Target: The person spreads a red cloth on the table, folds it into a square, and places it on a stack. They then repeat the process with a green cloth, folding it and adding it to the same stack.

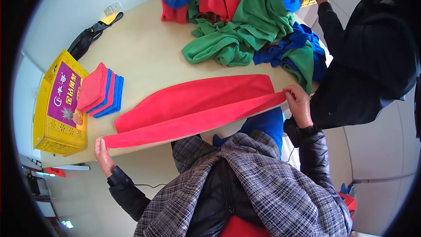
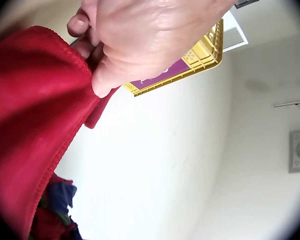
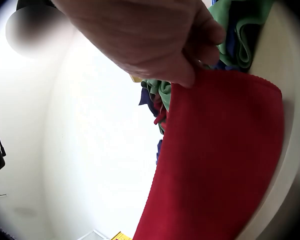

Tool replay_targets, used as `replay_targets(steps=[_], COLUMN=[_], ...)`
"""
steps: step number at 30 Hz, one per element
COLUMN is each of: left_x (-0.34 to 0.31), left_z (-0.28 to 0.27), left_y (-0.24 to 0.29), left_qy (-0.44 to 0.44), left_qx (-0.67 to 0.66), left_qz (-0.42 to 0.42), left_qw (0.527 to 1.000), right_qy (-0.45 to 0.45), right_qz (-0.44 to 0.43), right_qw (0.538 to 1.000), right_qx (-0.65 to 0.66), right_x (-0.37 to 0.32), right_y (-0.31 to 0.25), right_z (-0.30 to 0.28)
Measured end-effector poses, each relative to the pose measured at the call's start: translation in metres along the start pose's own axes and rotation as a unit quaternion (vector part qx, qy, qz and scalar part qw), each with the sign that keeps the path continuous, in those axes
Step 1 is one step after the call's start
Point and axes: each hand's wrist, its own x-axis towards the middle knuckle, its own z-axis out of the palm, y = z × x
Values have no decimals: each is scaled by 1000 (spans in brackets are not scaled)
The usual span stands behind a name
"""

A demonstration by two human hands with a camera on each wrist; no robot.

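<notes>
Pinches the near left corner of a long, bright-red, soft fabric cloth (image 1: 201, 98) in the left hand (image 1: 103, 155) and the near right corner in the right hand (image 1: 300, 105), thumb against fingers in each, well apart. Spread between and beyond both hands on a pale, smooth tabletop (image 1: 144, 46), with a narrow near band raised or folded over, cannot tell which. Could go askew from an uneven pull, or lose a corner through too light a pinch; might also brush the pile of small folded red and blue cloths (image 1: 105, 91) beyond the left hand, or snag the loose green, red and blue fabric heap (image 1: 263, 22) beyond the right. Runs lengthwise from hand to hand, slanting nearer the body at the left, bowed far edge pointing away from both.
</notes>
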Motion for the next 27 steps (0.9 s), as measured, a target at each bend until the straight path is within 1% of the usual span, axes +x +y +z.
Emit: replay_targets(steps=[2,3,4,6,7,8,10,12,14,15,17,19,20,21,22,23,24,27], left_x=[1,2,3,5,7,8,11,17,30,42,63,78,81,82,79,76,74,74], left_z=[6,9,8,2,2,6,16,24,36,35,34,38,41,43,49,52,48,42], left_y=[4,6,9,16,17,16,19,22,26,27,34,47,58,68,82,88,87,89], left_qy=[26,37,35,2,-15,-16,14,35,62,49,40,42,40,45,26,7,10,-5], left_qx=[30,45,42,77,94,93,70,59,-9,-28,-57,-83,-99,-90,-87,-84,-78,-82], left_qz=[-7,-11,-9,-30,-41,-39,-26,-23,15,31,68,107,123,116,136,155,151,184], left_qw=[999,998,998,997,995,995,997,997,998,998,995,990,987,988,987,984,985,979], right_qy=[3,6,-2,-18,-15,-14,-16,-7,14,8,41,70,76,82,76,83,90,86], right_qz=[87,86,150,272,271,268,262,258,253,253,195,168,144,121,127,103,79,63], right_qw=[995,995,982,933,933,923,897,891,878,877,887,880,890,898,897,900,902,895], right_qx=[50,48,112,237,236,276,356,372,407,408,417,438,427,415,416,416,415,433], right_x=[-2,-3,-4,-4,-3,-4,-2,6,17,25,44,63,72,80,82,85,88,87], right_y=[2,2,3,4,4,6,5,3,3,3,4,-7,-14,-19,-25,-30,-31,-31], right_z=[2,2,1,-1,-2,-2,-2,0,5,7,2,-8,-13,-18,-22,-26,-28,-31])
